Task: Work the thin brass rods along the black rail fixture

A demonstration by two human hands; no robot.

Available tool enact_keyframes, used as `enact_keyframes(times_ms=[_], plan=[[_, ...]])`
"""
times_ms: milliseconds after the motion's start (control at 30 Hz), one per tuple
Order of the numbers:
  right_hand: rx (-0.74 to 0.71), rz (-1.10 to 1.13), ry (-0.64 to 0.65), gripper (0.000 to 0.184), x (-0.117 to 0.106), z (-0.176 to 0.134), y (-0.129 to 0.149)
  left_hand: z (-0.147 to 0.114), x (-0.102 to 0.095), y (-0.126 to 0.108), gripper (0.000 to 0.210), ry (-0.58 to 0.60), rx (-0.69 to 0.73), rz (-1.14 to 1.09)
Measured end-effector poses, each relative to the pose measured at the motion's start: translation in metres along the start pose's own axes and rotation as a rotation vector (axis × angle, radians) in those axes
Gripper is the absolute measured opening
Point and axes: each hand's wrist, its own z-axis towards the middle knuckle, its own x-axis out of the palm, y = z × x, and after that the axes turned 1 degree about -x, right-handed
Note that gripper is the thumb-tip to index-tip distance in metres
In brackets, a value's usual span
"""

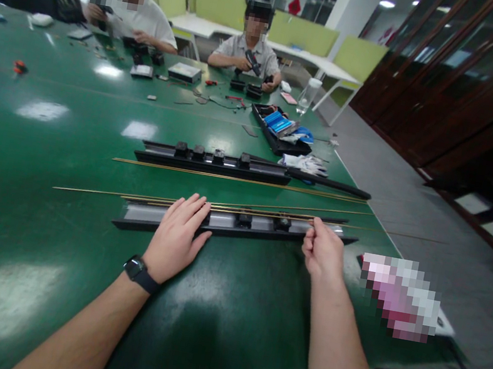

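A long black channel rail with a silvery inside lies across the table in front of me. Small black blocks sit inside it. Several thin brass-coloured rods run lengthwise along the rail's far side. My left hand lies flat over the rail and the rods, fingers stretched out. At the rail's right end, my right hand is closed in a pinch on a thin rod that extends past it to the right. The fingertips' exact hold is partly hidden.
Beyond lies a second channel rail with black blocks, then a black strip, white gloves and a black tray. A bottle stands farther back. Two people work across the table. A blurred-out flat item lies right.
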Motion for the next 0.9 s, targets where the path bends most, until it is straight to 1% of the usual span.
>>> enact_keyframes(times_ms=[100, 267, 333, 467, 533, 633, 700, 900], plan=[[0.008, 0.001, -0.001, 0.025, 0.0003, -0.0003, 0.0007, 0.0002, 0.0001, 0.0001, 0.056, 0.004, -0.004, 0.0], [0.02, -0.034, 0.094, 0.029, 0.0021, -0.0037, -0.001, 0.0004, 0.0003, 0.0005, 0.055, 0.011, -0.002, 0.01], [0.015, -0.025, 0.077, 0.029, 0.0014, -0.0031, -0.0004, 0.0004, 0.0002, 0.0005, 0.055, 0.015, -0.002, 0.007], [0.009, -0.008, -0.003, 0.029, -0.0006, -0.0002, 0.0011, 0.0, 0.0001, 0.0001, 0.056, 0.016, -0.01, -0.01], [0.01, -0.014, 0.007, 0.029, -0.0007, 0.0001, 0.0003, -0.0002, 0.0001, -0.0001, 0.057, 0.013, -0.009, -0.011], [0.016, -0.027, 0.076, 0.03, -0.0002, -0.0007, -0.0024, 0.0, -0.0003, -0.0006, 0.055, 0.012, -0.008, 0.001], [0.02, -0.025, 0.097, 0.031, -0.0005, -0.0008, -0.0038, 0.0001, -0.0006, -0.0008, 0.054, 0.018, -0.007, 0.012], [-0.011, 0.002, 0.016, 0.029, -0.0027, 0.0023, -0.0014, -0.0008, 0.0003, -0.0003, 0.053, 0.012, 0.001, 0.022]])
